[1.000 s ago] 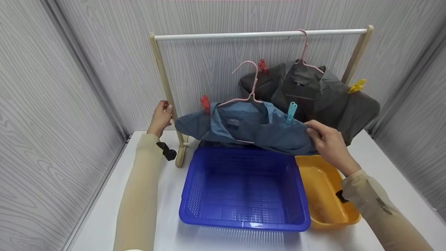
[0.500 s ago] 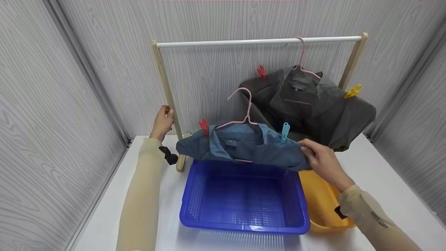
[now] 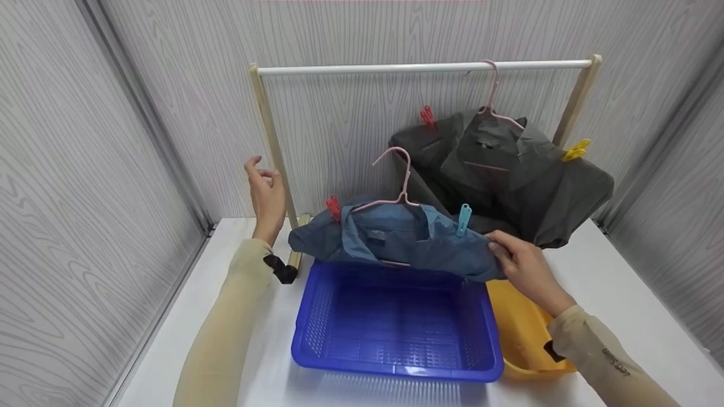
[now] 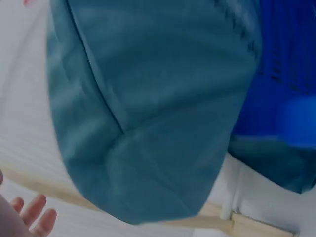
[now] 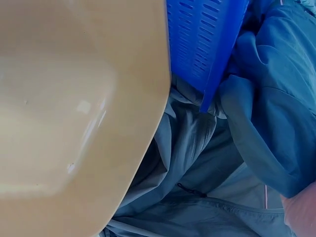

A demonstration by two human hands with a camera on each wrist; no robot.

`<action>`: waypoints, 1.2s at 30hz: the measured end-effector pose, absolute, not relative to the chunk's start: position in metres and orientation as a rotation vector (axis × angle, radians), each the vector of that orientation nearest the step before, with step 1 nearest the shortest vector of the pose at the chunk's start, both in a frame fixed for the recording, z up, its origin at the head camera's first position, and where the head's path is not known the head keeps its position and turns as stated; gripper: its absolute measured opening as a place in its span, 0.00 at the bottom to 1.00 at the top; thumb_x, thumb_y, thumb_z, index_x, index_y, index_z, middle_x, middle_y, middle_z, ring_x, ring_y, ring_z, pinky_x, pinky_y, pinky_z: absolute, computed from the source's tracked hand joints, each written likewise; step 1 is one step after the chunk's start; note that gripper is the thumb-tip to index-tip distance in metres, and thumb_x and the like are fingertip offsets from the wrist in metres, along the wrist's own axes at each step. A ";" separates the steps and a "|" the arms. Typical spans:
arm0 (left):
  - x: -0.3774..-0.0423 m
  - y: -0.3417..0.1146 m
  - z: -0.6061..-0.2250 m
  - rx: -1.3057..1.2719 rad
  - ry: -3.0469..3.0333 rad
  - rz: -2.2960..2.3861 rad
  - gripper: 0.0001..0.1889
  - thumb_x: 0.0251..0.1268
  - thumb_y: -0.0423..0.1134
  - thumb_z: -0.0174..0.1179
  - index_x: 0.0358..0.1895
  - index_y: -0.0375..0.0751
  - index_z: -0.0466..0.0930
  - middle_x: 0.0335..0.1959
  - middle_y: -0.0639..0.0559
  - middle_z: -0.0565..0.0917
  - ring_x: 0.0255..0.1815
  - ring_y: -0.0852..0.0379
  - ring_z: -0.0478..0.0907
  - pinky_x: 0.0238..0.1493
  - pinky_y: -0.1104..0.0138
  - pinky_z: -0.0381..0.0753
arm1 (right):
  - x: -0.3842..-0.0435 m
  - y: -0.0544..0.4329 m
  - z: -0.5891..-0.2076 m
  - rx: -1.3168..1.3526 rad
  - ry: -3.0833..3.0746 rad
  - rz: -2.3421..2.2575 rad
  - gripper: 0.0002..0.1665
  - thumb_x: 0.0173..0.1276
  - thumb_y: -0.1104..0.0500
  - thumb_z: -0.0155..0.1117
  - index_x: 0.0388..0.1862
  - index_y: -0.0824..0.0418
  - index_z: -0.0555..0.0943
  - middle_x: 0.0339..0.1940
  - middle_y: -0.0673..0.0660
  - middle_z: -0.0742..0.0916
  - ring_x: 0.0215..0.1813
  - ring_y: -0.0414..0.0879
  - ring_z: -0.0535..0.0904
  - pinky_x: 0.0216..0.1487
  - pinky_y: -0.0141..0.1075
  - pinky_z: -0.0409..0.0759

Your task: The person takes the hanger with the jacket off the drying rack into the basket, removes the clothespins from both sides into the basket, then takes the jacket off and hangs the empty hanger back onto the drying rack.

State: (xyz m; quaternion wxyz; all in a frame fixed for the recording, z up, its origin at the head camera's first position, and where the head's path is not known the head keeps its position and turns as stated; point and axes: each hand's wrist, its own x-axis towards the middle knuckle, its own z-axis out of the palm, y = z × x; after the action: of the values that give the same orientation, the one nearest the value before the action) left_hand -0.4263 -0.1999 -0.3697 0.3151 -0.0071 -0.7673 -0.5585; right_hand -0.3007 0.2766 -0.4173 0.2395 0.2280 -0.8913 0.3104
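A blue collared shirt (image 3: 396,246) sits on a pink hanger (image 3: 406,181) above the far side of the blue basket. The hanger's hook stands free, below the rack's rail. A red clothespin (image 3: 334,209) and a light-blue clothespin (image 3: 464,219) grip its shoulders. My right hand (image 3: 529,268) pinches the shirt's right end between thumb and fingers. Holding nothing, my left hand (image 3: 267,198) is raised beside the rack's left post with its fingers loosely bent. In the left wrist view, the shirt's sleeve (image 4: 148,123) hangs apart from the left fingers (image 4: 33,210).
A dark grey garment (image 3: 486,169) hangs from the rack's white rail (image 3: 367,69) on another pink hanger, with a red and a yellow clothespin (image 3: 577,150). The blue basket (image 3: 396,370) stands in front, beside a yellow basin (image 3: 520,333). Patterned walls enclose the white table.
The blue shirt and its hanger have come down toward the basket, with my right hand still pinching the end. My left hand has lifted its fingers slightly by the post.
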 end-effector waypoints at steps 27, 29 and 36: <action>-0.348 -0.190 -0.430 -0.747 -2.560 -1.226 0.08 0.77 0.38 0.53 0.38 0.41 0.80 0.27 0.56 0.72 0.30 0.56 0.69 0.34 0.62 0.67 | -0.293 0.279 -0.434 0.657 -2.418 0.868 0.08 0.75 0.63 0.57 0.44 0.51 0.82 0.27 0.43 0.76 0.29 0.41 0.72 0.33 0.32 0.68; -0.346 -0.189 -0.436 -0.717 -2.549 -1.246 0.08 0.77 0.38 0.53 0.38 0.41 0.79 0.27 0.56 0.72 0.30 0.56 0.68 0.34 0.62 0.67 | -0.293 0.278 -0.436 0.658 -2.430 0.879 0.08 0.75 0.62 0.57 0.44 0.50 0.81 0.29 0.43 0.77 0.31 0.41 0.73 0.34 0.32 0.69; -0.343 -0.183 -0.452 -0.625 -2.451 -1.237 0.08 0.77 0.39 0.52 0.37 0.45 0.78 0.25 0.57 0.71 0.28 0.56 0.68 0.33 0.61 0.67 | -0.291 0.277 -0.438 0.624 -2.447 0.887 0.08 0.76 0.61 0.57 0.45 0.50 0.81 0.32 0.43 0.79 0.33 0.41 0.74 0.35 0.32 0.70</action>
State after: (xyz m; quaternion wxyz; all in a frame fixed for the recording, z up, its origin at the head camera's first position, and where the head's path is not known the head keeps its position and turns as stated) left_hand -0.3428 -0.1828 -0.4521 0.1622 -0.2189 -0.8590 -0.4335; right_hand -0.2909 0.2769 -0.4384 0.2306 0.2268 -0.8897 0.3224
